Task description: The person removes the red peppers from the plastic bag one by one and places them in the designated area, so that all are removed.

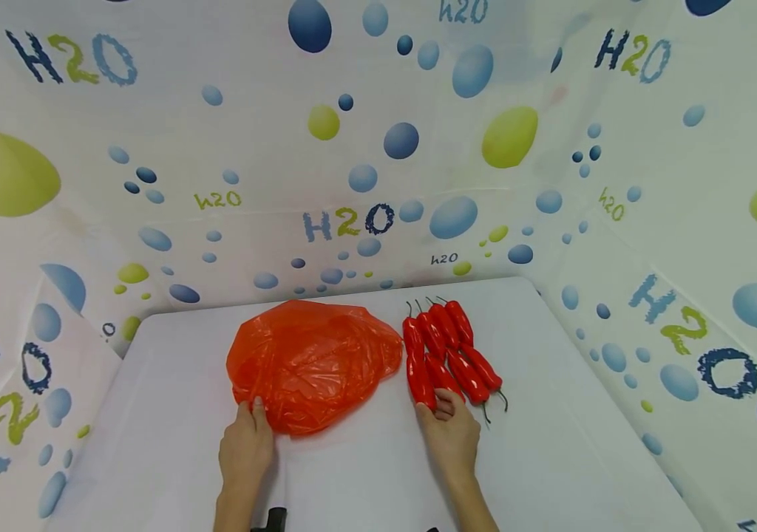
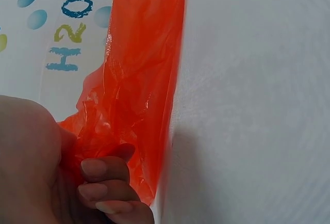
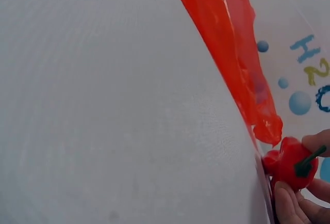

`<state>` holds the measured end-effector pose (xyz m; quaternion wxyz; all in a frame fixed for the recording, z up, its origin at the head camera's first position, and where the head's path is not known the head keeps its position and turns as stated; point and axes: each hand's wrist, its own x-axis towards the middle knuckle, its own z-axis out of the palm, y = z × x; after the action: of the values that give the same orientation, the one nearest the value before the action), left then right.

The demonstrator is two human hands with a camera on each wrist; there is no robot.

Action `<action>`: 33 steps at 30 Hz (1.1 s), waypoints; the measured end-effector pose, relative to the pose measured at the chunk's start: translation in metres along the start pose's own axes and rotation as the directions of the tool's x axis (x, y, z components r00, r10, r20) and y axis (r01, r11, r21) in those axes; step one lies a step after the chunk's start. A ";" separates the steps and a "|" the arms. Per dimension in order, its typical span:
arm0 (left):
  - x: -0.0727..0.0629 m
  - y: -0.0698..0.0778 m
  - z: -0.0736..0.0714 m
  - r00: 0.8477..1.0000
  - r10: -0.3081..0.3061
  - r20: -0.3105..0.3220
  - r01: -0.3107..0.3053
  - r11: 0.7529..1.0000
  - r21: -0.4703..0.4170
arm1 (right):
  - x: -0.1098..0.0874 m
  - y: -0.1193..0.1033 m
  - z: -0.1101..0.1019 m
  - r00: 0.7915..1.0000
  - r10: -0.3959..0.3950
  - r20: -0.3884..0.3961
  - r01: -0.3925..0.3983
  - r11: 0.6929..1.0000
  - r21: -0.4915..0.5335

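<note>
A crumpled orange-red plastic bag (image 1: 312,362) lies on the white table. My left hand (image 1: 245,442) pinches its near left edge between thumb and curled fingers. In the left wrist view the bag's thin film (image 2: 147,69) runs up from the curled fingers (image 2: 105,170). To the right of the bag, several shiny red chili peppers (image 1: 443,325) lie in two rows, a far one and a near one. My right hand (image 1: 450,436) pinches the leftmost pepper of the near row (image 1: 419,378) at its stem end. Its green stem shows between the fingers in the right wrist view, beside the pepper body (image 3: 294,162).
The white table (image 1: 591,428) extends to both sides of the bag and peppers. A patterned curtain (image 1: 252,148) with blue and green drops hangs behind the table and along both sides. A small black object (image 1: 276,519) shows at the bottom edge beside the left forearm.
</note>
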<state>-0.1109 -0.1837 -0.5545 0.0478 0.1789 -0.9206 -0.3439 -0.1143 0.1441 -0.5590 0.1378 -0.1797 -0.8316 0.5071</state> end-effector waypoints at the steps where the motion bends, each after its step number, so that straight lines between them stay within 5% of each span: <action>1: 0.000 0.000 0.000 1.000 0.002 -0.004 -0.002 1.000 0.001 | 0.000 0.000 -0.001 1.000 0.002 -0.007 -0.002 1.000 -0.003; 33: 0.001 0.003 -0.005 1.000 0.005 0.014 -0.005 1.000 0.004 | 0.005 0.007 -0.011 0.997 -0.052 -0.052 0.047 0.993 -0.106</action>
<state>-0.1116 -0.1845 -0.5488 0.0419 0.1741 -0.9220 -0.3433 -0.1136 0.1580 -0.5605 0.1634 -0.1798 -0.8572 0.4541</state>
